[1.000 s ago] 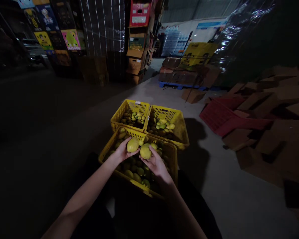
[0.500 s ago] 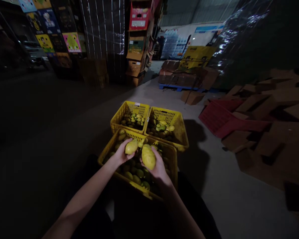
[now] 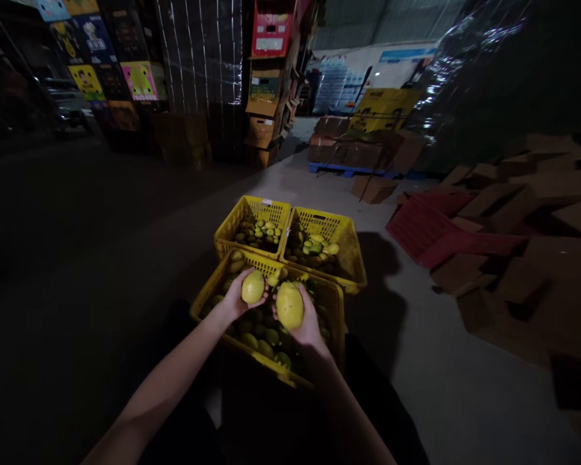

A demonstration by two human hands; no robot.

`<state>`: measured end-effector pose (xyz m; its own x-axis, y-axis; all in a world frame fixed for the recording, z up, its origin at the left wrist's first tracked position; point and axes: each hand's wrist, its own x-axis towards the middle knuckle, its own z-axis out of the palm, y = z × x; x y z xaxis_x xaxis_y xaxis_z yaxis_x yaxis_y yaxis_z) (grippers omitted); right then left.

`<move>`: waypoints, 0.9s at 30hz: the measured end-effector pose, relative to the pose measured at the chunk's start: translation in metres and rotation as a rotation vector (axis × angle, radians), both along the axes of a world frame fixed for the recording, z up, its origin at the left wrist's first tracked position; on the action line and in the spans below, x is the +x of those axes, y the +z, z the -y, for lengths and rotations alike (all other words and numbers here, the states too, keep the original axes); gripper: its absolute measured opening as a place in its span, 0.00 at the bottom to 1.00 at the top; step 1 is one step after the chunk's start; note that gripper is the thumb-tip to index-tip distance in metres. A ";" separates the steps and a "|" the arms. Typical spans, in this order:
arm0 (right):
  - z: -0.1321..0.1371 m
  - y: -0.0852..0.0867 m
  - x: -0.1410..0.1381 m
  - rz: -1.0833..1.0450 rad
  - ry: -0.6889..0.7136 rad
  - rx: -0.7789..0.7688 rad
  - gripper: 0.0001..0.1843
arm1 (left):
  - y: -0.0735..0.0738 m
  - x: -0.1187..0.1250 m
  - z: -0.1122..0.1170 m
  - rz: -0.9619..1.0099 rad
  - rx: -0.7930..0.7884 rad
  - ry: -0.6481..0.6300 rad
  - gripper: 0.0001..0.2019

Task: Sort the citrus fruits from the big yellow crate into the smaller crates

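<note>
Above the near yellow crate (image 3: 339, 323), my left hand (image 3: 235, 298) is closed around a yellow lemon (image 3: 253, 287). Beside it, my right hand (image 3: 310, 326) grips a larger yellow lemon (image 3: 290, 306), its thumb along the fruit's right side. The two lemons are a short way apart. Under my hands the near crate holds many greenish lemons (image 3: 266, 349), mostly in shadow. Behind it stand a far left yellow crate (image 3: 221, 236) with small yellow-green lemons (image 3: 266, 230) and a far right yellow crate (image 3: 356, 261) with more lemons (image 3: 317, 245).
Flattened cardboard boxes (image 3: 527, 284) and a red crate (image 3: 430, 229) are heaped on the right. A blue pallet (image 3: 348, 171) carries boxes at the back, near a tall box stack (image 3: 266, 90). A loose carton (image 3: 374, 189) lies on the floor.
Both lemons have turned slightly in my fingers, showing other faces. My hands stay in nearly the same place above the near crate.
</note>
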<state>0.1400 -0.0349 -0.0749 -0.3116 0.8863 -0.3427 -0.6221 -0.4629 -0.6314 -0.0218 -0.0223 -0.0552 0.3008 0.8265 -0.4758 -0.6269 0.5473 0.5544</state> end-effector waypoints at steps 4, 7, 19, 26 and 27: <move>-0.001 -0.003 0.000 -0.003 0.076 0.172 0.24 | -0.002 -0.002 0.002 -0.050 0.192 -0.112 0.16; -0.001 -0.009 0.001 0.028 0.146 0.273 0.25 | -0.001 -0.003 0.006 -0.091 0.346 -0.231 0.17; 0.007 -0.015 0.009 0.049 0.324 0.457 0.22 | 0.007 -0.007 0.022 -0.170 0.608 -0.496 0.14; 0.004 -0.003 -0.001 -0.074 0.225 0.272 0.24 | -0.001 -0.002 0.009 0.031 0.247 -0.270 0.24; 0.002 0.000 -0.001 -0.112 0.194 0.229 0.23 | -0.002 -0.003 0.006 0.081 0.158 -0.186 0.25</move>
<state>0.1387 -0.0372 -0.0748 -0.5071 0.8567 -0.0950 -0.6079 -0.4336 -0.6652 -0.0244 -0.0282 -0.0571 0.4865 0.8157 -0.3130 -0.5692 0.5677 0.5947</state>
